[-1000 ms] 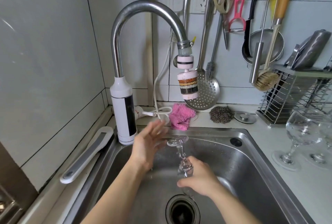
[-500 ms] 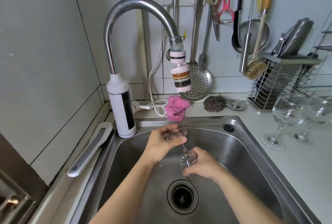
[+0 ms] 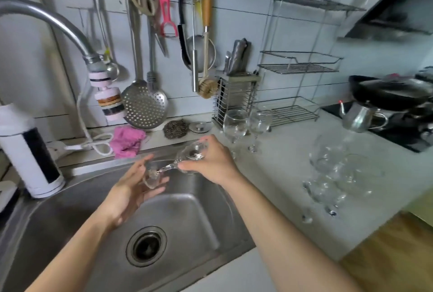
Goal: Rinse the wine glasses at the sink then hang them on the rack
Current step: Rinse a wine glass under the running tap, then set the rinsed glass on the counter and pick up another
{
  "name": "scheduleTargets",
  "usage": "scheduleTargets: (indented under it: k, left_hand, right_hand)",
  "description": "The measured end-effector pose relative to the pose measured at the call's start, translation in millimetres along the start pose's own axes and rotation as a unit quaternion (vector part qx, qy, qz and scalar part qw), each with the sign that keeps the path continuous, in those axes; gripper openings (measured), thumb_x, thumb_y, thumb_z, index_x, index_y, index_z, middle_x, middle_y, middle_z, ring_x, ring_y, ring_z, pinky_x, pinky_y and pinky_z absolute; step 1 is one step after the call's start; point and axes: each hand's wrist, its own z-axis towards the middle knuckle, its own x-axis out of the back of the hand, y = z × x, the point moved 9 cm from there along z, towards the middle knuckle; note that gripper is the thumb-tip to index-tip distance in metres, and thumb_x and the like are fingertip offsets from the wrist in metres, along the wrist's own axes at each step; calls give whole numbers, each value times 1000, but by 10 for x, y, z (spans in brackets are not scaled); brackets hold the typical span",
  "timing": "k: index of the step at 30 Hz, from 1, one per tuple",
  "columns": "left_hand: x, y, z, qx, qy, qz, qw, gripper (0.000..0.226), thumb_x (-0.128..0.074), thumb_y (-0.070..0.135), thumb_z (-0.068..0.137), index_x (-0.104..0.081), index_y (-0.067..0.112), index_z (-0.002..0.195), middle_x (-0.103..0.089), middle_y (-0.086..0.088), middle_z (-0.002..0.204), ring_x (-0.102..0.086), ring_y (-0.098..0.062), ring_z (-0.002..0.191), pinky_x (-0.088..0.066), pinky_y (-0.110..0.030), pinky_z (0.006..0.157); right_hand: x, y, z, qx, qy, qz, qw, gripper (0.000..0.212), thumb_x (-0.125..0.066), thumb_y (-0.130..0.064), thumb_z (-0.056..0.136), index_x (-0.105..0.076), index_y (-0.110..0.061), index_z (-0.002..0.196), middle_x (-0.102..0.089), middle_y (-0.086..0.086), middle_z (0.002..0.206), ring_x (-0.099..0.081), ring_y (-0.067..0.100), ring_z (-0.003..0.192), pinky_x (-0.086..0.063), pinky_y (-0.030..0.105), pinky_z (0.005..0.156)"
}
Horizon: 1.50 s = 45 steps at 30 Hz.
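Wine glass (image 3: 190,153): tilted over the sink (image 3: 199,209); looks slippery, fragile.
Right hand (image 3: 212,162): clamped round bowl, safest hold.
Left hand (image 3: 127,189): loose, cradling foot.

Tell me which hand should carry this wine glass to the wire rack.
Right, probably. The right hand already grips the wine glass round its bowl, and the wire rack stands on that side of the counter. The left hand only touches the foot with open fingers.
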Motion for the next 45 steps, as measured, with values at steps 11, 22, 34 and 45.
scheduleTargets:
  k: [11,22,34,45]
  left_hand:
    - [-1530,-53,-212,-55,-11,150,987,30,-48,16,106,-61,17,133,-74,-19,112,-73,-33,97,-54,-36,80]
    - [-1606,-486,-235,-118,-11,561,819,8,-68,21,96,-74,16,99,-74,3,88,-67,-16,83,-53,-32,79]
    - [-1477,-655,-135,-90,-16,547,832,5,-72,22,94,-74,27,93,-74,14,87,-66,-2,79,-43,-6,69]
    - [-1441,-657,-124,-90,-18,540,837,11,-73,22,94,-73,31,88,-74,15,83,-64,3,78,-44,-6,69]
  right_hand:
    - [1455,-709,-294,73,-21,-164,984,77,-87,-41,62,-54,-24,129,-61,-7,115,-61,13,101,-52,30,79]
    - [2197,-218,-353,43,-5,-287,957,69,-90,-42,55,-59,-27,114,-68,-6,102,-64,14,93,-53,26,77]
    - [2083,335,-174,3,-38,-411,911,67,-82,-58,47,-51,-33,101,-60,-17,98,-56,14,94,-41,36,88]
    - [2016,512,-105,-29,-81,-464,882,66,-79,-63,44,-51,-36,98,-58,-18,93,-52,17,98,-35,45,96]
